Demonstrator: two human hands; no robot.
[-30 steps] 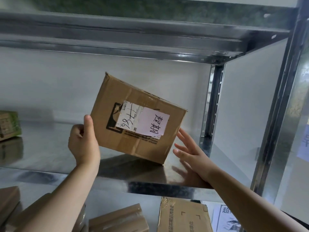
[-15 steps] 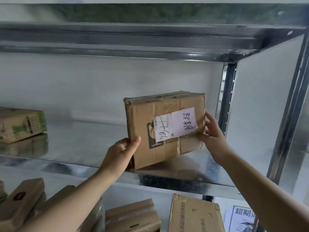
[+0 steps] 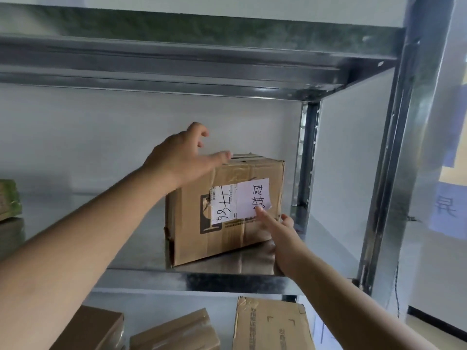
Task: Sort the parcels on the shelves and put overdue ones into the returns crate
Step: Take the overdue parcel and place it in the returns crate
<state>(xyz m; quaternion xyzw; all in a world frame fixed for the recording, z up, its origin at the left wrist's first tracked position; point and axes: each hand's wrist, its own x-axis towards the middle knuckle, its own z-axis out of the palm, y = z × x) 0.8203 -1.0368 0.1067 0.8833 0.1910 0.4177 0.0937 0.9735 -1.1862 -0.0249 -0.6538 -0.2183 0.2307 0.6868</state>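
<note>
A creased brown cardboard parcel [image 3: 225,210] with white paper labels sits on the shiny galvanised steel shelf [image 3: 141,248]. The left hand [image 3: 184,157] lies spread over its top; the right hand [image 3: 279,231] touches its front, seemingly with straight fingers.

The shelf [image 3: 141,251] is bare metal, grey and glossy enough to mirror the box [image 3: 225,213] standing on it; its upright post [image 3: 394,157] and the underside of the shelf above [image 3: 177,59] show the same dull-mottled, galvanised sheen. The box is matt brown cardboard, creased, with shiny clear tape over its seams. Two smooth white paper labels [image 3: 240,202] are stuck to its front. The boxes below [image 3: 270,324] are also matt cardboard, one with glossy tape.
</note>
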